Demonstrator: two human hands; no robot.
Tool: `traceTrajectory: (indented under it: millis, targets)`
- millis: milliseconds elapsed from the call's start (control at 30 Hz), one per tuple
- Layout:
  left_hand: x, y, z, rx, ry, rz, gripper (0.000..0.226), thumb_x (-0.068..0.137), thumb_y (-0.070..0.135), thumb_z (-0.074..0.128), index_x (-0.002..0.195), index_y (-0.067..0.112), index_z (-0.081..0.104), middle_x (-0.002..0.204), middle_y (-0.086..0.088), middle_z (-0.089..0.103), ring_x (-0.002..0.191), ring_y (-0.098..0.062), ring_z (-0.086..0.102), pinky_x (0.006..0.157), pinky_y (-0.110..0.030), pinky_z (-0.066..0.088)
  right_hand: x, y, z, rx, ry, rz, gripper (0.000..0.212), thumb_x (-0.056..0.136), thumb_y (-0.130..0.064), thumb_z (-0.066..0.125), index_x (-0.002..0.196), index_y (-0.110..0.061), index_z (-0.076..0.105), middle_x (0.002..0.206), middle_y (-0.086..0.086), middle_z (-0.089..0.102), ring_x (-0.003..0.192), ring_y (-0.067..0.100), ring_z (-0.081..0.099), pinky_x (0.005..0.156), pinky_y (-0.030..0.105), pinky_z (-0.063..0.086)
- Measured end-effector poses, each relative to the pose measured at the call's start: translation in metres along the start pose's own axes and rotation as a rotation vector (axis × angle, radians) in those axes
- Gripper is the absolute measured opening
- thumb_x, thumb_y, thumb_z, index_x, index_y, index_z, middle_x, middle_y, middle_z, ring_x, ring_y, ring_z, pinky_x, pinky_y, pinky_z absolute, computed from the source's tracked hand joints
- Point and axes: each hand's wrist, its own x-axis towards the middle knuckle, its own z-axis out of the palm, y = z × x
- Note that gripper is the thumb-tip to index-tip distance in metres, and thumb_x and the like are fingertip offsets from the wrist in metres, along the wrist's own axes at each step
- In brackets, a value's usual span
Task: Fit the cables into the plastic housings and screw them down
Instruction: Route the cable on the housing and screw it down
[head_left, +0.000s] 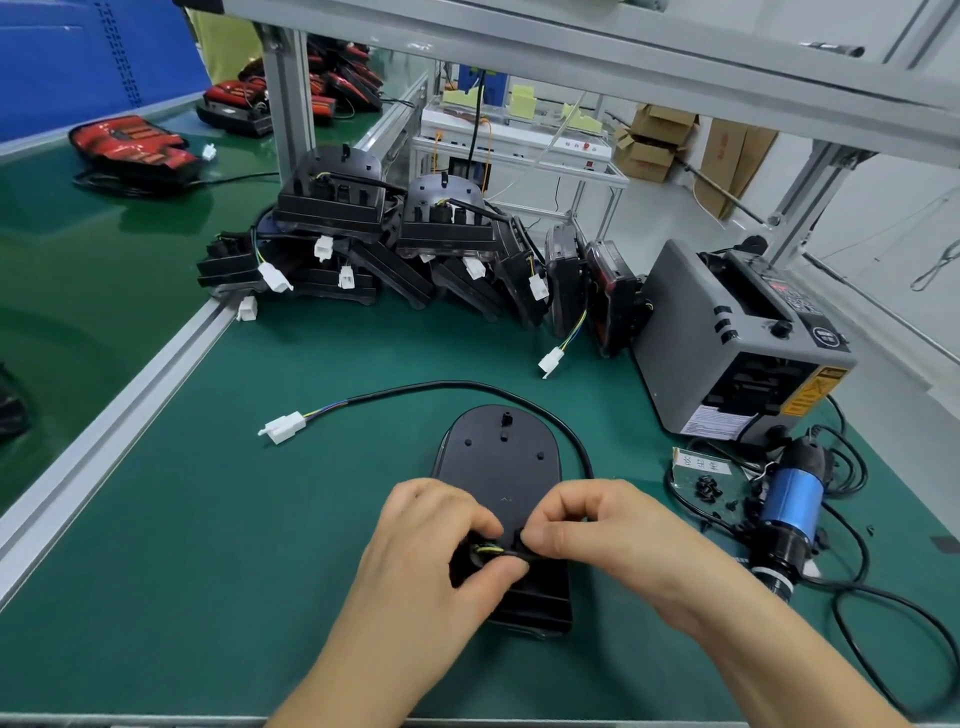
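Housing (501, 467) flat on the surface (249, 530), close to the body; left hand (431, 540) and right hand (592, 525) both curled, pinching the cable (441, 384) at the near recess. Best seated fully in its channel, wires untrapped, before reaching for screws (707, 488) and driver (792, 501) at right

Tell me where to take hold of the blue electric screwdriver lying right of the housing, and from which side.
Take the screwdriver by its blue barrel, the thick, even middle section. It lies flat, bit end toward the person and cord end away, so it is probably best to come down from above with the right hand, fingers wrapping across the barrel, once that hand lets go of the cable.
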Motion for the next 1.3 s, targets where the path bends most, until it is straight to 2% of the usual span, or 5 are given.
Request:
traceTrajectory:
  millis: [233, 400, 533, 733, 1300]
  targets:
    - [0.001, 0.001, 0.003, -0.120, -0.008, 0.026, 0.020, 0.074, 0.046, 0.057, 0.078, 0.028, 0.065, 0.095, 0.020, 0.053, 0.106, -0.005, 0.044, 0.084, -0.007, 0.031, -0.004, -0.005, 0.001, -0.213, 0.048, -0.059, 0.014, 0.081, -0.025, 0.070, 0.068, -0.026, 0.067, 0.064, -0.016, 0.061, 0.063, -0.005, 0.051, 0.061, 0.007, 0.038]
    - [0.001, -0.001, 0.006, -0.103, 0.016, 0.042, 0.014, 0.075, 0.044, 0.059, 0.078, 0.031, 0.064, 0.092, 0.021, 0.053, 0.105, -0.004, 0.045, 0.084, -0.007, 0.031, -0.009, 0.002, 0.003, -0.336, 0.112, -0.131, 0.014, 0.082, -0.034, 0.067, 0.069, -0.034, 0.064, 0.073, -0.025, 0.060, 0.082, -0.005, 0.048, 0.070, 0.008, 0.036]
    - [0.001, -0.003, 0.004, -0.094, -0.025, 0.053, 0.016, 0.076, 0.045, 0.059, 0.080, 0.031, 0.065, 0.093, 0.021, 0.053, 0.108, -0.005, 0.043, 0.085, -0.007, 0.030, -0.009, 0.005, 0.004, -0.309, 0.139, -0.149, 0.017, 0.080, -0.031, 0.070, 0.066, -0.036, 0.064, 0.074, -0.017, 0.061, 0.082, -0.005, 0.049, 0.070, 0.007, 0.036]
    - [0.002, -0.012, -0.012, -0.084, -0.120, 0.100, 0.021, 0.079, 0.047, 0.056, 0.092, 0.032, 0.063, 0.101, 0.024, 0.054, 0.112, -0.005, 0.046, 0.090, -0.014, 0.036, -0.004, -0.001, -0.005, -0.178, -0.019, -0.063, 0.018, 0.081, -0.020, 0.072, 0.065, -0.025, 0.065, 0.072, -0.016, 0.058, 0.058, -0.008, 0.046, 0.060, 0.006, 0.033]
    - [-0.013, -0.016, 0.013, -0.069, 0.192, 0.260, 0.012, 0.084, 0.029, 0.063, 0.087, 0.019, 0.067, 0.090, 0.006, 0.063, 0.097, -0.013, 0.058, 0.081, -0.024, 0.046, 0.017, -0.020, -0.019, -0.443, -0.289, 0.051, 0.013, 0.080, -0.027, 0.074, 0.069, -0.031, 0.067, 0.079, -0.009, 0.060, 0.074, 0.004, 0.053, 0.074, 0.022, 0.044]
